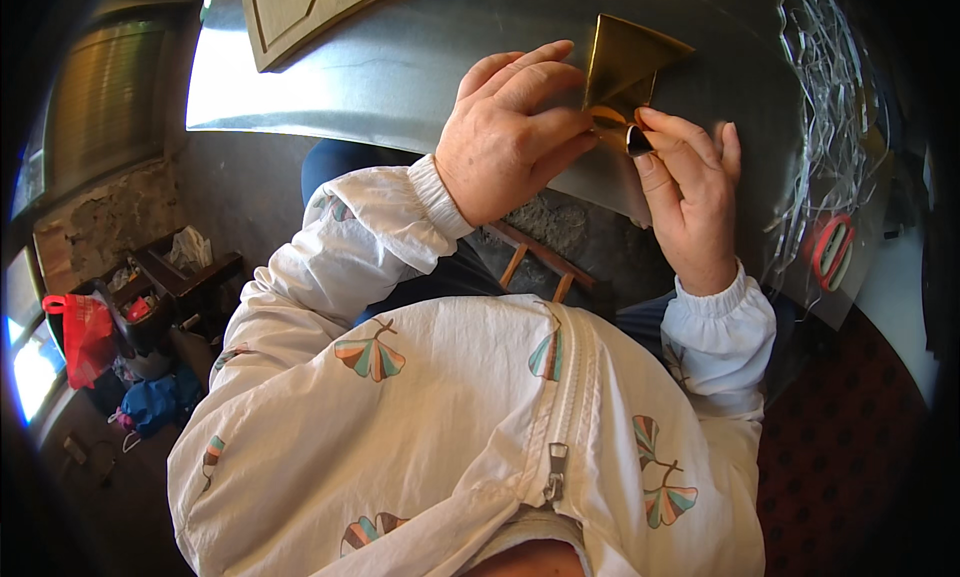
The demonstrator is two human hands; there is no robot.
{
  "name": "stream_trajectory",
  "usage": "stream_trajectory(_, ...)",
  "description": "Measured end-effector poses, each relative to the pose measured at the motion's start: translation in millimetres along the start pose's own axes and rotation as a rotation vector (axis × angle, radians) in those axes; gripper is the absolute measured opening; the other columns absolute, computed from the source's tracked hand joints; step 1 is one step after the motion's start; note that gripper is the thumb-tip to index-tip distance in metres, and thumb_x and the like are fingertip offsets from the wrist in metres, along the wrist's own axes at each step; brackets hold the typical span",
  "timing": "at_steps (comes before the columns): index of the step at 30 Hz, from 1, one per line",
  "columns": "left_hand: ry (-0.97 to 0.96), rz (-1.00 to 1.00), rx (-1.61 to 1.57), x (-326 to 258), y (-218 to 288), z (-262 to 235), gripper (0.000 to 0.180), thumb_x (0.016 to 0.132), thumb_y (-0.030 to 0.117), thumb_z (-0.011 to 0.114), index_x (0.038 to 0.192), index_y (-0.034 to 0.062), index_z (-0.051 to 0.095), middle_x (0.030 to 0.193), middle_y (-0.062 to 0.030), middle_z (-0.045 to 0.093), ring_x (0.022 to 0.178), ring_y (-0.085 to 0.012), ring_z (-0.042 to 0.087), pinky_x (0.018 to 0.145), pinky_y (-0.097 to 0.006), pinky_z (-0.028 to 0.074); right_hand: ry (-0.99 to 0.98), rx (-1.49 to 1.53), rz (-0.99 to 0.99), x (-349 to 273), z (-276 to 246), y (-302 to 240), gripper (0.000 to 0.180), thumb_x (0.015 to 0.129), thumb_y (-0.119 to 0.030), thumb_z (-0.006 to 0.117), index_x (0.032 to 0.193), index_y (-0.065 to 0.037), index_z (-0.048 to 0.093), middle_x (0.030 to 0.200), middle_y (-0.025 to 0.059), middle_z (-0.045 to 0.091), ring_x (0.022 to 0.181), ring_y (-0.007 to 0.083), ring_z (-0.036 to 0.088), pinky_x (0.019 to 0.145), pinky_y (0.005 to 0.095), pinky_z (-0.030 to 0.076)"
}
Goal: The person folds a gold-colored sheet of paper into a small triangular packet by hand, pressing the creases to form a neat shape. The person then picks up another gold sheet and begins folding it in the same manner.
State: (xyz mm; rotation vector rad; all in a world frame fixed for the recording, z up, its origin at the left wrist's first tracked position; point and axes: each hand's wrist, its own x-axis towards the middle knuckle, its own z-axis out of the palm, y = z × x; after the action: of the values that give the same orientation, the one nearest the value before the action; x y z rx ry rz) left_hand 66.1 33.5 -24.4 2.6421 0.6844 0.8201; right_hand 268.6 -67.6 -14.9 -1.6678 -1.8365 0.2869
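Observation:
Over the table's near edge, a shiny gold foil paper (pixel 635 57) is folded to a pointed shape, with its lower part curled. My left hand (pixel 510 132) holds the lower left of the paper, its fingertips bent against the curled part. On the other side my right hand (pixel 690 187) pinches the lower right corner between thumb and index finger, where a dark rolled opening shows. The little finger of the right hand stands away from the rest. Parts of the fold are hidden behind the fingers.
A grey metal tabletop (pixel 430 77) stretches ahead, with a carved wooden panel (pixel 320 12) at its far left. Shiny clear strips (pixel 815 87) hang over the right side, near red-handled scissors (pixel 830 252). A red plastic bag (pixel 82 337) sits among clutter on the left.

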Motion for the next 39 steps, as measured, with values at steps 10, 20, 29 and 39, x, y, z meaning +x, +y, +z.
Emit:
stream_trajectory(10, 0.001, -0.209, -0.212, 6, 0, -2, 0.014, 0.074, 0.014, 0.083, 0.083, 0.0101, 0.073, 0.121, -0.0166, 0.062, 0.125, -0.0364, 0.055, 0.104, -0.047, 0.039, 0.039, 0.127, 0.110, 5, 1, -2, 0.010, 0.093, -0.016, 0.066, 0.089, -0.007, 0.069, 0.103, 0.0034, 0.072, 0.095, 0.0193, 0.065, 0.110, 0.0483, 0.021)
stream_trajectory(20, 0.019, -0.294, -0.214, 8, 3, -2, 0.013, 0.075, 0.019, 0.081, 0.083, 0.0102, 0.074, 0.125, -0.0163, 0.060, 0.130, -0.0361, 0.051, 0.109, -0.049, 0.034, 0.056, 0.123, 0.192, 14, 1, -8, 0.012, 0.091, -0.015, 0.067, 0.084, -0.005, 0.068, 0.096, 0.0043, 0.072, 0.090, 0.0214, 0.065, 0.109, 0.0501, 0.025)
stream_trajectory(29, 0.042, -0.353, -0.182, 11, 8, 1, 0.012, 0.075, 0.014, 0.079, 0.083, 0.0074, 0.073, 0.131, -0.0196, 0.058, 0.130, -0.0393, 0.049, 0.108, -0.048, 0.035, 0.068, 0.109, 0.230, 24, 1, -9, 0.016, 0.084, -0.013, 0.071, 0.074, -0.004, 0.065, 0.087, 0.0042, 0.071, 0.078, 0.0216, 0.064, 0.101, 0.0465, 0.031)
stream_trajectory(39, 0.021, -0.389, -0.184, 12, 11, 0, 0.020, 0.073, 0.015, 0.076, 0.092, 0.0088, 0.072, 0.133, -0.0187, 0.056, 0.134, -0.0382, 0.046, 0.112, -0.050, 0.030, 0.028, 0.095, 0.261, 38, -2, -10, 0.016, 0.079, -0.011, 0.074, 0.069, -0.003, 0.065, 0.079, 0.0050, 0.070, 0.072, 0.0203, 0.063, 0.088, 0.0406, 0.034)
